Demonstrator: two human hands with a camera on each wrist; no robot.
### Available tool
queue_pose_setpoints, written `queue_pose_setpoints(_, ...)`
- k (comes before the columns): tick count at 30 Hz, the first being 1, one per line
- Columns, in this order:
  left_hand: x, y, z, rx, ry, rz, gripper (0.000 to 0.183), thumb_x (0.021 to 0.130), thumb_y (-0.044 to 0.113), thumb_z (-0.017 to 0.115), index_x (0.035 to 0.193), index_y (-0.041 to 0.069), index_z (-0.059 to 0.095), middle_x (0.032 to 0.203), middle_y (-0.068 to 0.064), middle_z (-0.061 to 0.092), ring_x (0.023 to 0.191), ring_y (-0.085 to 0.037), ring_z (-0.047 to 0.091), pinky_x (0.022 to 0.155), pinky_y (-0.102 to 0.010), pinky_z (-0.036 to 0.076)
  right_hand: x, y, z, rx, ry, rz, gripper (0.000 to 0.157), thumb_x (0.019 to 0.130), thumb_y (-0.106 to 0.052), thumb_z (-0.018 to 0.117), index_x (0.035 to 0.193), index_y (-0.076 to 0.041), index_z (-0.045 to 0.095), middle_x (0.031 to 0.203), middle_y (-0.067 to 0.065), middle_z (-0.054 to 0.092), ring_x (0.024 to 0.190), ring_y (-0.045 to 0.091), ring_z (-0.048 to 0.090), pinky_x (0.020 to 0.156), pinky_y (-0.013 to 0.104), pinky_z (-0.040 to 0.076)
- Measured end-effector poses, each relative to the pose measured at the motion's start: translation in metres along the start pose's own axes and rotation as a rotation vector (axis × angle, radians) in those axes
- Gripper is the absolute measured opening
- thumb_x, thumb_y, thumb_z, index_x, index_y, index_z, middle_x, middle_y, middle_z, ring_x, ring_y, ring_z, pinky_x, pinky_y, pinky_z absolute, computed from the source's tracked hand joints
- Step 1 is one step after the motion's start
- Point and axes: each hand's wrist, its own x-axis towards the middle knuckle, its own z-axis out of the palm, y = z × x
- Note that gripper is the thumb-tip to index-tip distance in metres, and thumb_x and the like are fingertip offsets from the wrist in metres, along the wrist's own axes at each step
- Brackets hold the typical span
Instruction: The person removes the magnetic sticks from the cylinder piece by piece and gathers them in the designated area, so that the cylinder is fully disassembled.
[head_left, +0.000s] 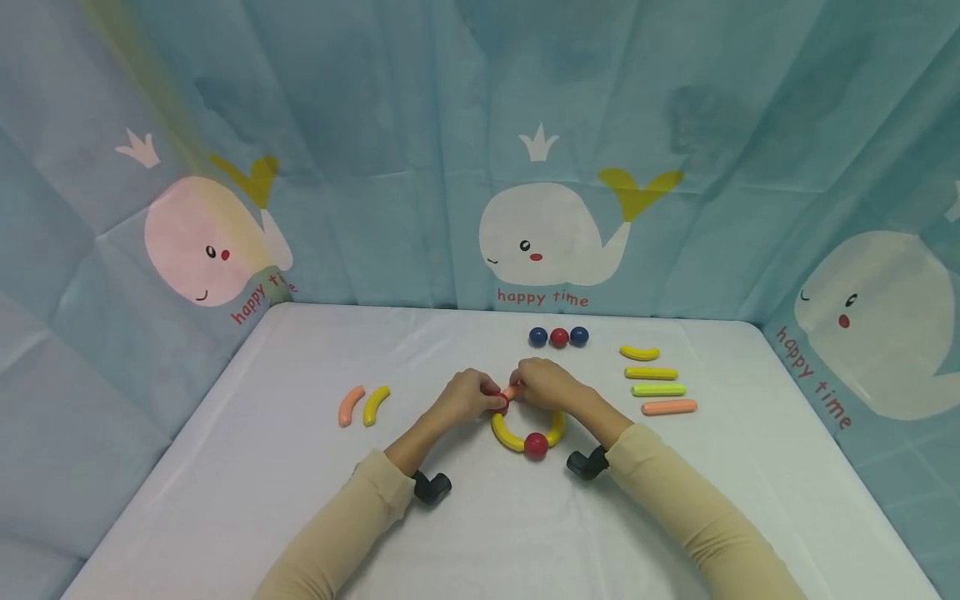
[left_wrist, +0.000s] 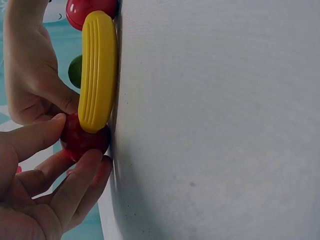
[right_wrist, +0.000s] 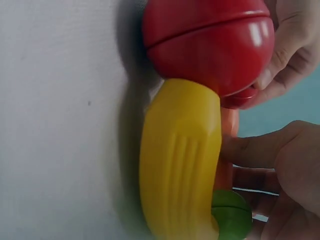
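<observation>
My left hand [head_left: 467, 397] pinches a red ball [left_wrist: 82, 142] between thumb and fingers. A curved yellow rod [head_left: 507, 435] is joined to that ball and runs to a second red ball [head_left: 536, 446] at the near side. Another curved yellow rod [right_wrist: 180, 165] continues from there toward a green ball [right_wrist: 232, 214], which is hidden in the head view. My right hand [head_left: 546, 383] grips an orange rod [head_left: 511, 392], its end at the left-hand ball. Together the pieces form a ring lying on the table; the right hand covers its far side.
Curved orange [head_left: 350, 406] and yellow [head_left: 376, 405] rods lie to the left. Behind the hands stand two blue balls [head_left: 537, 337] with a red ball [head_left: 558, 337] between. On the right are yellow rods [head_left: 651, 373], a lime rod [head_left: 658, 389] and a straight orange rod [head_left: 669, 407].
</observation>
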Motion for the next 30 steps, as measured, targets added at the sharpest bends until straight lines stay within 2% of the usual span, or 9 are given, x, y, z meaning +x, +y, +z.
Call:
queue_pose_setpoints(4, 0.0, 0.0, 0.0, 0.01, 0.006, 0.007, 0.019, 0.085, 0.022, 0.075, 0.097, 0.007, 0.072, 0.088, -0.003, 0.072, 0.078, -0.015, 0.059, 0.077, -0.027, 0.055, 0.002, 0.002, 0.0, 0.004, 0.029, 0.049, 0.021, 0.092, -0.02, 0.068, 0.108, -0.007, 0.072, 0.097, 0.005, 0.069, 0.083, 0.017, 0.059, 0.087, 0.033, 0.055)
queue_pose_setpoints(8, 0.0, -0.001, 0.001, 0.005, 0.006, 0.008, 0.022, 0.085, 0.022, 0.075, 0.1, 0.006, 0.072, 0.09, -0.004, 0.072, 0.079, -0.015, 0.06, 0.079, -0.028, 0.056, 0.004, 0.005, 0.0, 0.006, 0.05, 0.114, 0.022, 0.092, -0.021, 0.067, 0.106, -0.006, 0.073, 0.097, 0.007, 0.071, 0.077, 0.017, 0.057, 0.077, 0.029, 0.055)
queue_pose_setpoints(17, 0.0, -0.003, 0.001, -0.003, 0.014, 0.017, 0.023, 0.086, 0.022, 0.075, 0.102, 0.006, 0.071, 0.091, -0.004, 0.071, 0.078, -0.015, 0.061, 0.077, -0.028, 0.056, 0.006, 0.007, -0.001, 0.037, 0.039, 0.132, 0.022, 0.092, -0.019, 0.067, 0.108, -0.004, 0.072, 0.098, 0.008, 0.072, 0.072, 0.017, 0.057, 0.066, 0.024, 0.051)
queue_pose_setpoints(21, 0.001, -0.004, 0.002, -0.007, 0.013, 0.019, 0.023, 0.086, 0.022, 0.075, 0.101, 0.006, 0.072, 0.091, -0.004, 0.072, 0.078, -0.015, 0.061, 0.077, -0.028, 0.056, 0.002, 0.007, -0.003, 0.051, 0.04, 0.119, 0.024, 0.091, -0.019, 0.067, 0.109, -0.004, 0.072, 0.103, 0.01, 0.072, 0.073, 0.016, 0.057, 0.067, 0.024, 0.051)
queue_pose_setpoints(27, 0.001, -0.003, 0.004, 0.001, 0.017, 0.016, 0.024, 0.085, 0.023, 0.075, 0.102, 0.006, 0.071, 0.091, -0.004, 0.072, 0.079, -0.015, 0.061, 0.08, -0.028, 0.057, -0.01, 0.008, -0.013, 0.142, 0.031, 0.199, 0.037, 0.091, -0.029, 0.069, 0.119, -0.005, 0.068, 0.107, 0.01, 0.07, 0.077, 0.018, 0.058, 0.067, 0.025, 0.052)
queue_pose_setpoints(30, 0.0, -0.002, 0.003, 0.0, 0.022, 0.005, 0.023, 0.085, 0.023, 0.075, 0.101, 0.007, 0.071, 0.092, -0.004, 0.071, 0.08, -0.015, 0.061, 0.08, -0.029, 0.057, -0.016, 0.011, -0.017, 0.14, 0.044, 0.201, 0.04, 0.09, -0.031, 0.07, 0.12, -0.006, 0.067, 0.106, 0.01, 0.07, 0.082, 0.019, 0.06, 0.073, 0.029, 0.056)
